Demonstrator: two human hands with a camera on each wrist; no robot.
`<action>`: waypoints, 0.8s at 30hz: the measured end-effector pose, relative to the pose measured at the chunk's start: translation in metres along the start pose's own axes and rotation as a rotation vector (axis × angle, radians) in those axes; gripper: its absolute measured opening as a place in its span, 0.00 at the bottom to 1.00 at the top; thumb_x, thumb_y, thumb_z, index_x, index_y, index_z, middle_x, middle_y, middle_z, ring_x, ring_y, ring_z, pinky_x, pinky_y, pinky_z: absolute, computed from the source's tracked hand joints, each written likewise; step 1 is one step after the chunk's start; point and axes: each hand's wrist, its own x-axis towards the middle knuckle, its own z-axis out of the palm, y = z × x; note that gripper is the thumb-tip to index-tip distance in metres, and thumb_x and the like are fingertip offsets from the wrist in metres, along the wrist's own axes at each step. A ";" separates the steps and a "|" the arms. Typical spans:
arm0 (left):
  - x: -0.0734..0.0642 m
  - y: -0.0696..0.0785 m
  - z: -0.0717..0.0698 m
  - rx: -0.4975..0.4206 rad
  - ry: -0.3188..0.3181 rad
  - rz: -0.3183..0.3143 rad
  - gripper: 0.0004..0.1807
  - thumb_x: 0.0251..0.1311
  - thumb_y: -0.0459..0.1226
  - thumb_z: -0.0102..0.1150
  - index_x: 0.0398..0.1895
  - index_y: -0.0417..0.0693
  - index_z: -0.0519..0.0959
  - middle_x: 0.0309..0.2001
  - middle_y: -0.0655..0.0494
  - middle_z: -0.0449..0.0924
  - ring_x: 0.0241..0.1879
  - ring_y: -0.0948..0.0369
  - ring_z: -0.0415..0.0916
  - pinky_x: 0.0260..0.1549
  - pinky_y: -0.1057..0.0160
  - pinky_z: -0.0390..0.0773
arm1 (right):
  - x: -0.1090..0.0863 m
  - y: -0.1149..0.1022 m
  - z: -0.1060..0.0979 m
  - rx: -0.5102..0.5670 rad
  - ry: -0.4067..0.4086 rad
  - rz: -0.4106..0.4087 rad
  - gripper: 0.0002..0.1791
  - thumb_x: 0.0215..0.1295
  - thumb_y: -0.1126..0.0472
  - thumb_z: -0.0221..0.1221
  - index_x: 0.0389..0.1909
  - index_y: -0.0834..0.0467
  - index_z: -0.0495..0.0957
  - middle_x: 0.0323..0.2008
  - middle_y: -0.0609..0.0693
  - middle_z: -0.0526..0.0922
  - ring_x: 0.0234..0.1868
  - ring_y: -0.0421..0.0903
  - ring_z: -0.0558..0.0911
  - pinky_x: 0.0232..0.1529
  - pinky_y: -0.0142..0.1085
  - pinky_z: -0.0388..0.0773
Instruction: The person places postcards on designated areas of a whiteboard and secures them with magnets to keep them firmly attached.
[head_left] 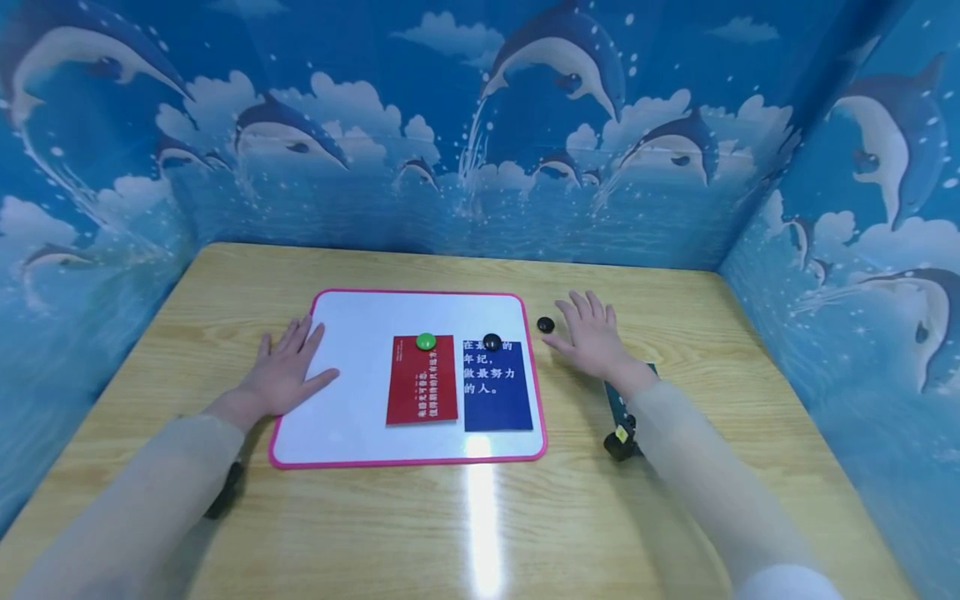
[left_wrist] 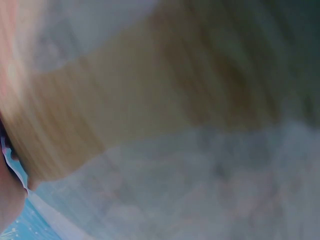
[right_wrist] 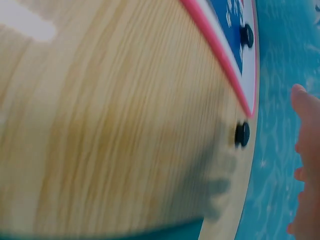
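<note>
A whiteboard (head_left: 345, 375) with a pink rim lies on the wooden table. On it are a red card (head_left: 405, 383) under a green round magnet (head_left: 426, 341) and a blue card (head_left: 498, 408) under a black round magnet (head_left: 492, 342), both with white writing. My left hand (head_left: 285, 375) lies over the board's left edge, fingers spread. My right hand (head_left: 594, 342) is to the right of the board, fingers spread and holding nothing. A loose black magnet (head_left: 545, 325) sits just left of its fingers; the right wrist view shows this black magnet (right_wrist: 242, 134) near the board's corner.
Partly hidden beneath my right forearm is a dark green object (head_left: 618, 408) with a black end. Something black (head_left: 225, 492) shows under my left forearm. A blue dolphin-printed backdrop (head_left: 450, 208) rises behind the wooden table (head_left: 360, 533) and along its sides.
</note>
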 end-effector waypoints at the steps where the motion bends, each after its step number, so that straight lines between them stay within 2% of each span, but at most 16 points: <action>1: 0.000 0.000 0.000 -0.004 0.004 0.001 0.50 0.61 0.66 0.36 0.74 0.42 0.38 0.74 0.37 0.31 0.73 0.40 0.28 0.63 0.30 0.26 | -0.003 0.006 -0.001 -0.004 0.004 0.004 0.39 0.66 0.41 0.50 0.70 0.61 0.53 0.72 0.65 0.47 0.73 0.66 0.41 0.67 0.66 0.35; 10: -0.001 0.002 -0.002 -0.002 -0.002 -0.007 0.50 0.61 0.66 0.36 0.74 0.42 0.37 0.74 0.37 0.31 0.73 0.40 0.28 0.63 0.30 0.27 | -0.031 0.051 -0.003 -0.015 0.011 0.057 0.40 0.67 0.43 0.50 0.70 0.62 0.51 0.71 0.68 0.46 0.71 0.68 0.40 0.65 0.69 0.36; 18: -0.001 0.002 -0.002 0.000 -0.001 -0.007 0.50 0.61 0.66 0.36 0.74 0.42 0.38 0.74 0.37 0.31 0.73 0.40 0.29 0.63 0.30 0.27 | -0.056 0.075 -0.003 -0.009 0.006 0.061 0.42 0.65 0.42 0.52 0.69 0.65 0.52 0.70 0.71 0.47 0.70 0.71 0.42 0.63 0.70 0.37; 24: -0.001 0.002 -0.002 -0.012 -0.006 -0.001 0.50 0.61 0.66 0.36 0.74 0.42 0.37 0.74 0.37 0.30 0.73 0.40 0.27 0.63 0.30 0.26 | -0.071 0.092 0.001 -0.061 -0.035 0.053 0.46 0.61 0.38 0.55 0.69 0.65 0.53 0.69 0.70 0.48 0.69 0.72 0.44 0.62 0.71 0.39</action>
